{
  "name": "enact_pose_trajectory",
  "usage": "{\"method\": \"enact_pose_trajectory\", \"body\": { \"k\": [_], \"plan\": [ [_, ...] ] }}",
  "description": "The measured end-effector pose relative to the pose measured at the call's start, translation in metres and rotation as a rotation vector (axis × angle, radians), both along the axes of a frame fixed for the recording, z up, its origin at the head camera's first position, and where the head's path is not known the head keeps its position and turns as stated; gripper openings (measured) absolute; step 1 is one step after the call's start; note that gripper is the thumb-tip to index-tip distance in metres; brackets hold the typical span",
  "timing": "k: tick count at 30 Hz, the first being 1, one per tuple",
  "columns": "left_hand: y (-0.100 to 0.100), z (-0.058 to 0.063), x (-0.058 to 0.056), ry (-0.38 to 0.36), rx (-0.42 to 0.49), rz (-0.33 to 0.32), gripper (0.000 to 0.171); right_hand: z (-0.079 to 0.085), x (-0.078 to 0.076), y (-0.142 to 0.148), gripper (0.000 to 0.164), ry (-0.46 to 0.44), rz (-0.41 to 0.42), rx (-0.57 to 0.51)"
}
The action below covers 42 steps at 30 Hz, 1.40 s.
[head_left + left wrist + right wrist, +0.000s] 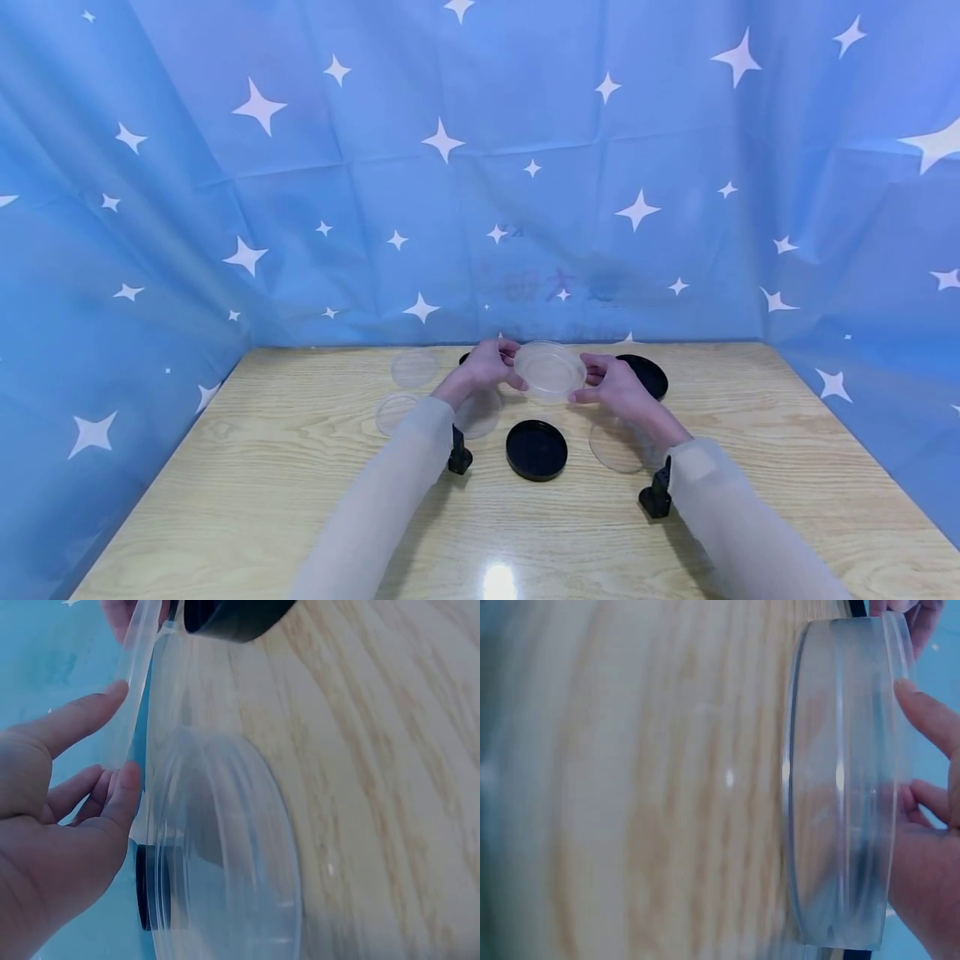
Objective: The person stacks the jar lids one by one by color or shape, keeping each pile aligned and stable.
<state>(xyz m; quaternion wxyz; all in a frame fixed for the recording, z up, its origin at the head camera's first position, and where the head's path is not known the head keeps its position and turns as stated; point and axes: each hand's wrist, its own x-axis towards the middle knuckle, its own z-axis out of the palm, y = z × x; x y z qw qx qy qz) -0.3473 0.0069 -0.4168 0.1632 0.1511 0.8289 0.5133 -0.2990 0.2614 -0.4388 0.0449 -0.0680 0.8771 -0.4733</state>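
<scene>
A shallow clear round plastic lid is held up between both hands above the far part of the table. My left hand pinches its left edge; in the left wrist view the lid appears edge-on between thumb and fingers. My right hand holds the opposite edge, partly hidden behind a clear round container in the right wrist view. Just nearer than the held lid lies a black round tray. Another black round piece is beyond the right hand, partly covered by it.
Left of and below the left arm are clear round pieces, one at the back, with a clear container beside the wrist. Another clear container lies under the right forearm. Behind the wooden table hangs a blue star-patterned curtain.
</scene>
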Motion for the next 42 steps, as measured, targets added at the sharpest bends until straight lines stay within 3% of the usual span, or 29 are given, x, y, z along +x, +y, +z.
{"method": "enact_pose_trajectory", "body": {
  "k": [7, 16, 22, 27, 35, 42],
  "plan": [
    [-0.005, 0.002, 0.005, 0.015, 0.066, 0.004, 0.074, 0.006, 0.007, -0.001, 0.081, 0.034, -0.001, -0.021],
    [-0.025, 0.011, 0.026, 0.061, 0.112, -0.009, 0.073, 0.023, 0.024, -0.008, 0.082, 0.082, 0.042, 0.014],
    [-0.042, 0.011, 0.048, 0.058, 0.167, 0.005, 0.073, 0.03, 0.04, -0.019, 0.086, 0.099, 0.084, 0.023],
    [-0.056, 0.014, 0.071, 0.084, 0.208, 0.029, 0.078, 0.035, 0.053, -0.029, 0.083, 0.129, 0.137, -0.035],
    [-0.077, 0.016, 0.104, 0.147, 0.187, 0.057, 0.08, 0.041, 0.076, -0.047, 0.085, 0.105, 0.154, -0.06],
    [-0.105, 0.01, 0.133, 0.106, 0.224, 0.096, 0.08, 0.039, 0.091, -0.072, 0.083, 0.147, 0.233, -0.073]
  ]
}}
